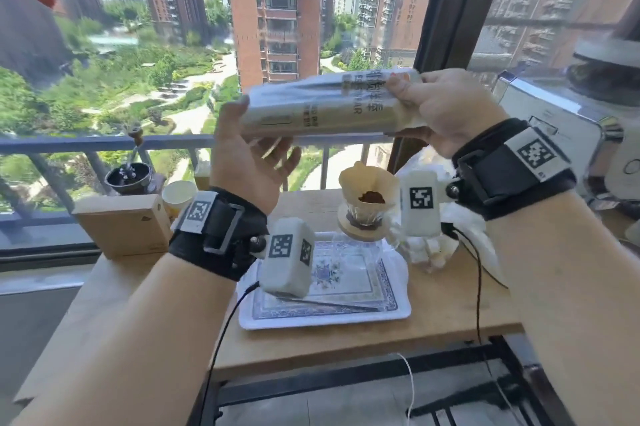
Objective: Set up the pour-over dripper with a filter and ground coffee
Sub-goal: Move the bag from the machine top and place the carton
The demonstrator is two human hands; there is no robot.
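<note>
Head view. A silver foil bag point(322, 110) is held level and lengthwise between both hands. The left hand point(249, 155) cradles its near-left end, thumb against the end and fingers curled beneath. The right hand point(446, 110) clasps the other end, fingers wrapped over the top. Directly below the grip, well apart from it, the dripper point(363, 216) stands on a glass jug point(349, 252) on a tray point(329, 316). A paper filter point(353, 179) lines the dripper and ground coffee point(371, 198) lies in its bottom. Judged from this, filter and first grounds are in place. What remains is any further dosing and putting the bag away.
</note>
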